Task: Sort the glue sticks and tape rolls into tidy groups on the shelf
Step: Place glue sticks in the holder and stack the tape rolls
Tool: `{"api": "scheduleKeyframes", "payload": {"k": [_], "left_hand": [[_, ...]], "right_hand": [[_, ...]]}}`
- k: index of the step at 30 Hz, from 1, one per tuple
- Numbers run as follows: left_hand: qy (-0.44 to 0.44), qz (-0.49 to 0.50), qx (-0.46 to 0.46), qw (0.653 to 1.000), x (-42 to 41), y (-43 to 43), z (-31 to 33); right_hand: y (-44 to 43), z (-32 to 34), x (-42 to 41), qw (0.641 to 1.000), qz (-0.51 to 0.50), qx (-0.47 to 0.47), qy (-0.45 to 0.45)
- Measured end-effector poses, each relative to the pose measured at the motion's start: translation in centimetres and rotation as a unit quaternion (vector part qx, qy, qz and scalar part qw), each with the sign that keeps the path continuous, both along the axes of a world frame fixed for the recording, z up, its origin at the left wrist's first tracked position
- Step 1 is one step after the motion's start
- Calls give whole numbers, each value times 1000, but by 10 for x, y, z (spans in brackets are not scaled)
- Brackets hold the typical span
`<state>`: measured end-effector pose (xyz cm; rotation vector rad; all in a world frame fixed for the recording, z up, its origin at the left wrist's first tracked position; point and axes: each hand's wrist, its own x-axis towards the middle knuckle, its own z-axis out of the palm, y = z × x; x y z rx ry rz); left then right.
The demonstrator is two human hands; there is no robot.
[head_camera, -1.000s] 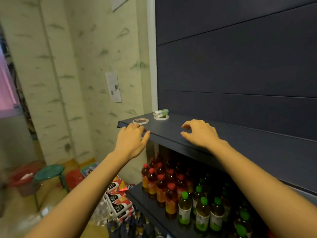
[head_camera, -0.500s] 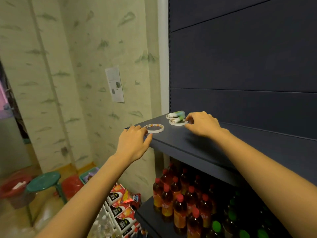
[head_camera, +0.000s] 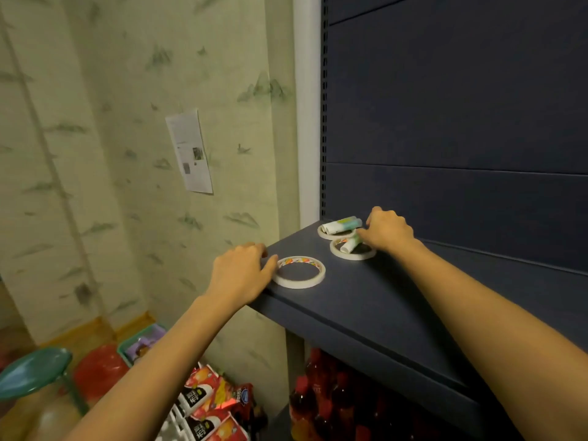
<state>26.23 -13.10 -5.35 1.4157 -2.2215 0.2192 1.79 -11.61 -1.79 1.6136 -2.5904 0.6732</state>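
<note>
On the shelf (head_camera: 381, 300), the left hand (head_camera: 241, 275) rests at the front corner, fingers loosely curled, thumb touching the near tape roll (head_camera: 299, 284). Toward the shelf's back, the right hand (head_camera: 386, 232) pinches a glue stick (head_camera: 348, 246) lying in the middle tape roll (head_camera: 351, 258).

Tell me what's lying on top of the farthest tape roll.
Two glue sticks lie side by side across the farthest tape roll. They cover its hole, so anything inside is hidden.

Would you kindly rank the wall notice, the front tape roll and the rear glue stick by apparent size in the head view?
1. Wall notice
2. Front tape roll
3. Rear glue stick
Distances from the camera differ, so real sizes stay unsure.
</note>
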Motion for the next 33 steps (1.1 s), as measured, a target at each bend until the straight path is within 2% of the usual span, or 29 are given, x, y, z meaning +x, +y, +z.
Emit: {"api": "scheduleKeyframes", "payload": {"k": [5,9,12,15,17,20,23,28,33], "left_hand": [[-17,-43,3,999,0,-36,-2],[-40,-88,32,995,-2,-62,2],[-64,-122,57,989,-4,-83,8],[-134,-151,111,973,-12,-99,10],[-175,-182,152,956,-18,-107,9],[-181,-250,184,933,-24,-116,11],[-194,-282,152,927,-28,-120,13],[-164,-302,23,939,-47,-106,26],[-132,-386,-17,913,-92,-61,37]], "right_hand": [[-35,-7,2,997,-67,17,33],[-51,-9,9,996,-83,38,-9],[-52,-1,13,996,-75,-2,-51],[-41,10,15,992,-68,-73,-81],[-29,15,17,989,-66,-107,-79],[-8,16,20,987,-81,-124,-61],[16,10,28,983,-109,-131,-70],[66,3,35,965,-177,-180,-66],[136,5,36,949,-248,-195,-16]]}}
